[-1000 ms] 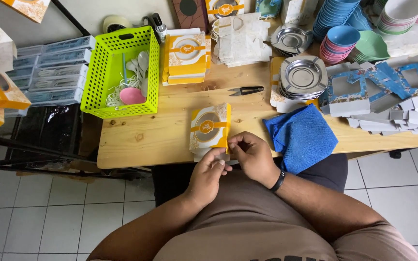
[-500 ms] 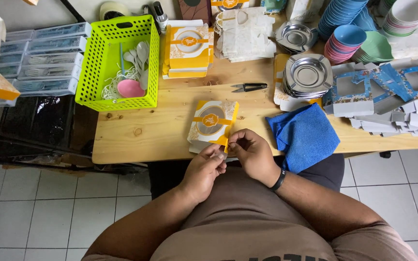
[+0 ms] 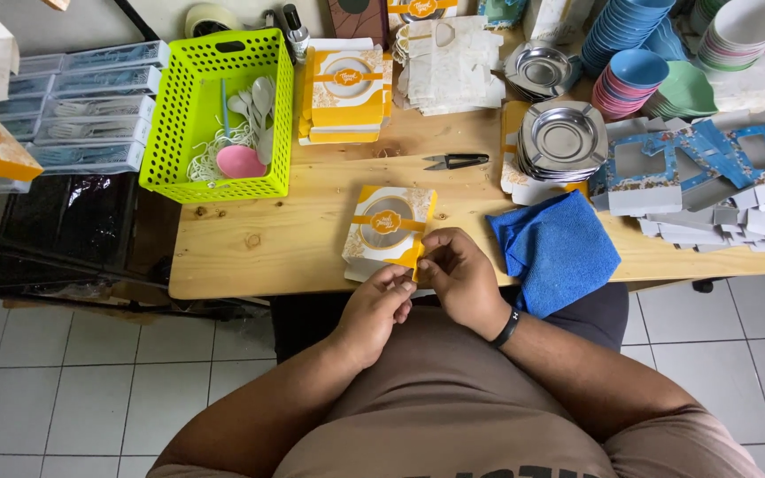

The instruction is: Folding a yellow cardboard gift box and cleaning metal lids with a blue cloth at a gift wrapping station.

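Since half a second ago hardly anything has shifted: both my hands stay at the near edge of the table [image 3: 250,243], working the same orange and white gift box [image 3: 387,230].

From the head view, my left hand [image 3: 381,308] has its fingers [image 3: 400,285] pinched shut on the orange ribbon strip [image 3: 417,258] at the box's near corner. My right hand [image 3: 458,274] curls closed on the same strip from the other side, a black wristband [image 3: 506,328] on its wrist. The box lies flat on the table, just beside a blue cloth [image 3: 560,252]. Further back sit black snips [image 3: 455,161], a stack of steel plates [image 3: 564,137], and a lime green basket [image 3: 214,115] holding spoons.
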